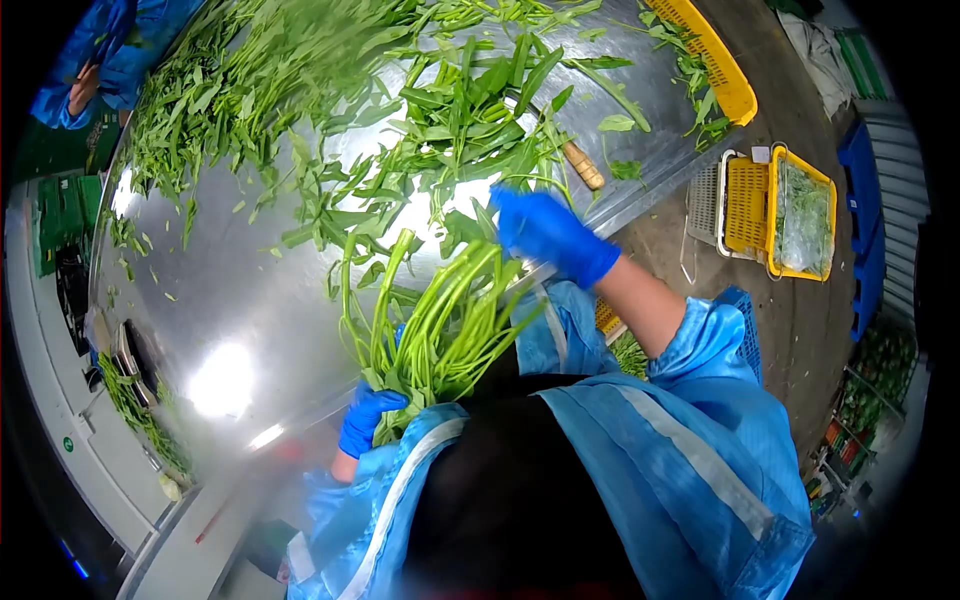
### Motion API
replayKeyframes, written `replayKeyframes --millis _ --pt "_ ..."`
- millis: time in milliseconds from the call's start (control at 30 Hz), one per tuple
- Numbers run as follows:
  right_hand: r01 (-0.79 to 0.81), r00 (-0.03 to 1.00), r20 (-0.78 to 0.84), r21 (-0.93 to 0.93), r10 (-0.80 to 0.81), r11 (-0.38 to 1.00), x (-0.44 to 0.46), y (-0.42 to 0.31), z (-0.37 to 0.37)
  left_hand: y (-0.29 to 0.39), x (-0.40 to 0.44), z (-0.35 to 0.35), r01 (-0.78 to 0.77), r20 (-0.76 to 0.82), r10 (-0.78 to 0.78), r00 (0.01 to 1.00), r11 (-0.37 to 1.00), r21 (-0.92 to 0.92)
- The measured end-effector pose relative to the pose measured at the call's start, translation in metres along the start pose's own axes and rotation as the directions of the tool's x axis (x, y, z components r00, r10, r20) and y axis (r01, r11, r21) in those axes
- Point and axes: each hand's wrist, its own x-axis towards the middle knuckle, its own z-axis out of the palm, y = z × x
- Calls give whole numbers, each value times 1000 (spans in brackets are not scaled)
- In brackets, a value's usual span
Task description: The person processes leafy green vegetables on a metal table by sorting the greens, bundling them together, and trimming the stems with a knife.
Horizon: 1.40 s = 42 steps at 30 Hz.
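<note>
My left hand (368,415), in a blue glove, is closed around a thick bunch of leafy green vegetable (440,325) that looks like water spinach. The bunch is held close to my body, its pale stem ends pointing up and away from me. My right hand (548,235), also gloved in blue, hovers by the upper right of the stems. Motion smears its fingers, so its grip and any contact with the stems are unclear. Just beyond it, a tool with a wooden handle (583,165) lies on the metal table (215,290), partly covered by loose greens (470,115).
A large heap of greens (250,90) covers the table's far left. Another person's hand (84,88) shows there. A yellow crate (722,65) borders the far right. Yellow baskets (748,205) stand on the floor to the right, one holding wrapped greens (803,220).
</note>
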Motion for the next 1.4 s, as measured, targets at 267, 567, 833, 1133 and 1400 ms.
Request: replayKeyframes --millis 267,567,833,1133,1400 --pt "-158 939 278 -173 202 972 -17 -46 -13 -8 5 -3 -38 12 38 999 999 -36" --pt "363 886 410 -327 -215 873 -19 -45 -13 -18 1 -16 -76 -17 75 997 993 -94" --pt "450 885 324 -409 -335 794 37 -136 23 64 -5 56 61 160 -56 986 998 -26" --pt "56 332 721 -658 608 751 30 -80 57 56 15 16 188 353 -246 903 963 191" --pt "88 610 690 -547 390 832 -26 -83 55 92 28 15 -180 295 175 939 984 -11"
